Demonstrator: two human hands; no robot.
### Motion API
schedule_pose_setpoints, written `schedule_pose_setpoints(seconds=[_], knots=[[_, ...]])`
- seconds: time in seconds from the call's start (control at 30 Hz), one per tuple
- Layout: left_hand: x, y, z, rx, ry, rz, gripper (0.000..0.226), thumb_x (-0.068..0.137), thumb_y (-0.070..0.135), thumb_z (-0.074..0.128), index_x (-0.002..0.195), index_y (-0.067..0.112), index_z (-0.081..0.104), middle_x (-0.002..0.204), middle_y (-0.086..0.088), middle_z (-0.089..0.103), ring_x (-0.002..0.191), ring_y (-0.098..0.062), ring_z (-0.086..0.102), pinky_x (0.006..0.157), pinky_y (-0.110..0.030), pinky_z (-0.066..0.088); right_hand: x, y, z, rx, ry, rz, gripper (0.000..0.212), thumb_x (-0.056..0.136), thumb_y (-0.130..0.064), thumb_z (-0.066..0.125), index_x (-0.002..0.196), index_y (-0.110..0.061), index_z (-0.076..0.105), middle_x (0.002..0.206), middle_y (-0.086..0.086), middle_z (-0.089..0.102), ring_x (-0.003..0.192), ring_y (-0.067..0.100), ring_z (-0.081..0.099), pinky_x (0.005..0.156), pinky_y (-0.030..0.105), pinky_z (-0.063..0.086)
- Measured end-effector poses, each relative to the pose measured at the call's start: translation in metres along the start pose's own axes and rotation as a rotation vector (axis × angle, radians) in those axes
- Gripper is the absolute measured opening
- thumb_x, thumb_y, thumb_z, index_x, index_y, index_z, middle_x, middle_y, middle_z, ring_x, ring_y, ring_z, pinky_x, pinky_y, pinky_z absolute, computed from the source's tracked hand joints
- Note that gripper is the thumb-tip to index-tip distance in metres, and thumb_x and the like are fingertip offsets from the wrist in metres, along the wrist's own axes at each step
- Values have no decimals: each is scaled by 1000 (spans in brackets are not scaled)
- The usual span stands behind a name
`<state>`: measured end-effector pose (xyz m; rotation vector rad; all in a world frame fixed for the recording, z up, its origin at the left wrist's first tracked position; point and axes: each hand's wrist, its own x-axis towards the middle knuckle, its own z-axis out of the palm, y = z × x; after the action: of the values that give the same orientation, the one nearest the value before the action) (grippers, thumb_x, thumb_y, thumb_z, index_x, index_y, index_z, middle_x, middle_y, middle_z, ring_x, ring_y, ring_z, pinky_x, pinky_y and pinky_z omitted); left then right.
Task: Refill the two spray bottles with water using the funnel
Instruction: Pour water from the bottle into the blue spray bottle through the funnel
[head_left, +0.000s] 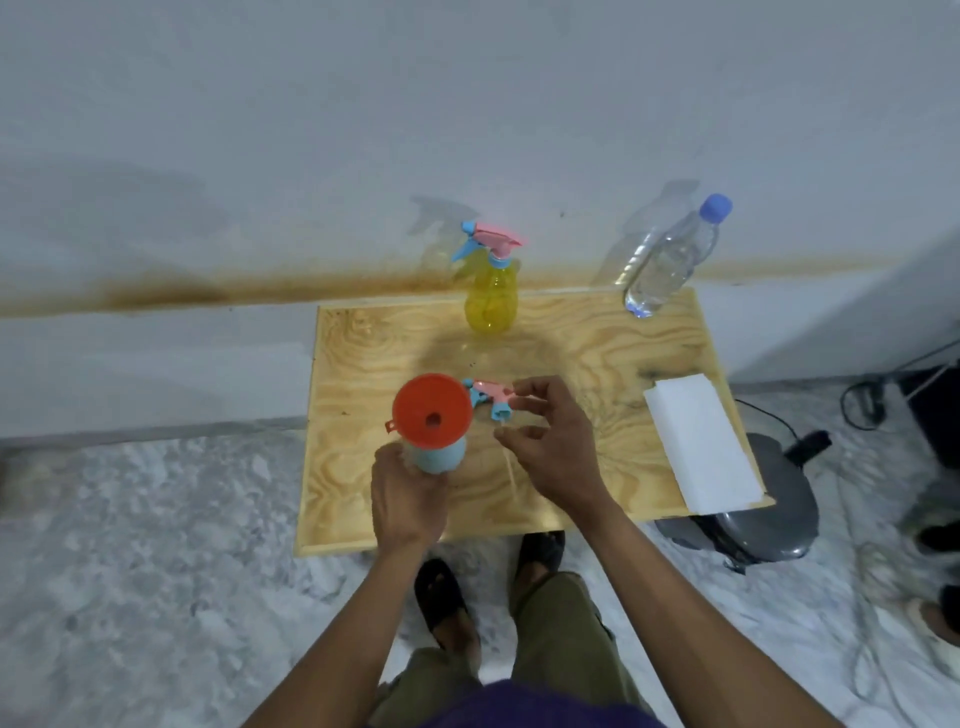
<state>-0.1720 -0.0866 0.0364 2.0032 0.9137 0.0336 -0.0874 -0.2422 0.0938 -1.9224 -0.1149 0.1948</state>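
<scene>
An orange funnel (432, 417) sits in the neck of a light blue spray bottle (439, 457) near the table's front left. My left hand (408, 501) grips that bottle low on its body. The bottle's pink and blue spray head (491, 398) lies on the wooden table (571, 353) just right of the funnel, its thin tube trailing toward me. My right hand (550, 444) hovers over the spray head with fingers apart, holding nothing. A yellow spray bottle (492, 296) with its spray head on stands at the back. A clear water bottle (670, 260) with a blue cap stands at the back right.
A white folded cloth or paper (701, 441) lies along the table's right edge. A grey round appliance (769, 509) with cables sits on the floor to the right. My feet in dark sandals (447, 603) are under the table's front edge. A wall is close behind.
</scene>
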Motion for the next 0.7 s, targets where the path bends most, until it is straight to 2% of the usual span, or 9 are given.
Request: schedule_pose_setpoints(seconds=[0.03, 0.1, 0.2, 0.27, 0.37, 0.47, 0.53, 0.63, 0.7], knots=[[-7, 2, 3, 44, -37, -36, 50, 78, 31, 77, 116, 10, 51, 103, -3, 62, 82, -15, 56, 55, -30, 41, 1, 2, -11, 11, 55, 31, 44, 75, -2, 81, 103, -25, 56, 108, -12, 67, 100, 6, 68, 68, 32, 60], [-19, 5, 17, 106, -168, 4, 29, 82, 22, 70, 102, 10, 53, 94, -6, 64, 84, -24, 62, 59, -32, 44, 6, 7, -34, 40, 165, 97, 38, 76, -5, 82, 102, -19, 58, 104, -6, 68, 92, 11, 70, 64, 34, 61], [-31, 33, 48, 56, -313, 43, 19, 83, 16, 69, 96, 14, 56, 91, 1, 60, 92, -23, 61, 68, -27, 37, 21, 10, -73, 27, 313, 158, 31, 79, -4, 79, 102, -16, 61, 100, -3, 69, 83, 12, 69, 67, 27, 54], [-33, 65, 69, -28, -348, 75, 21, 83, 15, 69, 101, 15, 58, 93, 4, 59, 92, -20, 60, 70, -23, 39, 36, 10, -98, 21, 377, 202, 30, 81, -9, 79, 104, -20, 63, 97, -8, 70, 79, 8, 69, 75, 27, 53], [-23, 120, 97, -68, -341, 165, 24, 84, 16, 69, 106, 13, 60, 90, 5, 56, 86, -16, 54, 68, -17, 38, 69, 10, -134, 79, 439, 257, 29, 83, -16, 78, 108, -25, 64, 96, -8, 70, 78, 10, 66, 74, 30, 53], [-2, 163, 126, -76, -312, 224, 37, 81, 23, 72, 115, 13, 61, 104, -2, 63, 95, -20, 59, 86, -31, 49, 106, 9, -167, 36, 474, 242, 33, 84, -22, 78, 114, -22, 64, 102, -7, 67, 81, 12, 67, 81, 33, 55], [10, 190, 143, -88, -285, 237, 41, 81, 22, 75, 119, 14, 61, 106, -3, 65, 99, -19, 61, 87, -28, 48, 132, 9, -188, -31, 482, 227, 42, 84, -29, 78, 121, -18, 63, 111, -4, 66, 89, 15, 68, 88, 33, 53], [25, 225, 170, -85, -262, 271, 49, 82, 22, 76, 127, 16, 57, 112, 0, 63, 103, -14, 60, 85, -21, 41, 171, 10, -214, -85, 450, 196, 54, 86, -35, 77, 133, -18, 57, 122, -1, 66, 98, 16, 65, 86, 23, 44], [36, 242, 190, -73, -237, 286, 57, 82, 23, 76, 133, 14, 53, 117, -5, 63, 109, -18, 60, 91, -25, 43, 193, 12, -225, -95, 411, 153, 60, 86, -37, 76, 139, -19, 53, 130, -3, 64, 100, 12, 61, 83, 14, 39]])
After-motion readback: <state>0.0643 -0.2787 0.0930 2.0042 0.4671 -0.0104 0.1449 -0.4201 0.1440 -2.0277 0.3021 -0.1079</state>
